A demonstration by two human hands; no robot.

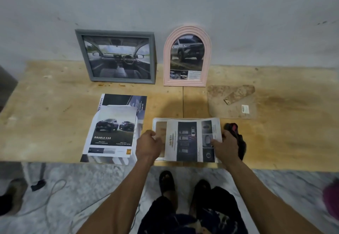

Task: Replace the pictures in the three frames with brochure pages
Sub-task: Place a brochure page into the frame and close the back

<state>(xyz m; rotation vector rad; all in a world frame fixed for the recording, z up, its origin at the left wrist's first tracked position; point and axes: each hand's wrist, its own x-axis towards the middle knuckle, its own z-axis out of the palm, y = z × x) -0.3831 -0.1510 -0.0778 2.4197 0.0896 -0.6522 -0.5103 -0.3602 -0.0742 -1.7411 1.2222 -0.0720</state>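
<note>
Step in hand: two frames, the grey frame [117, 57] and the pink arched frame [187, 57], already lean on the wall with car pages inside; the third frame [158, 138], white and lying flat, seems to be getting its page now.
Left hand [148, 144]: fingers curled closed on the left edge of the third frame and the page over it.
Right hand [226, 146]: fingers pressed flat on the right edge of the safety page [190, 141], thumb hidden, so a pinch cannot be told.
Task's thing: the safety page lies between the two hands, over the frame opening, overhanging it rightward.
Next move, as a judgement: square the page to the opening, then fit the backing board [231, 103], which lies beyond the right fingertips.
Edges: the table's [55, 123] near lip runs just under both wrists.
Open room: bare wood beyond the fingertips; brochure stack [113, 131] just left of the left hand, a dark object [236, 134] touching the right.
</note>
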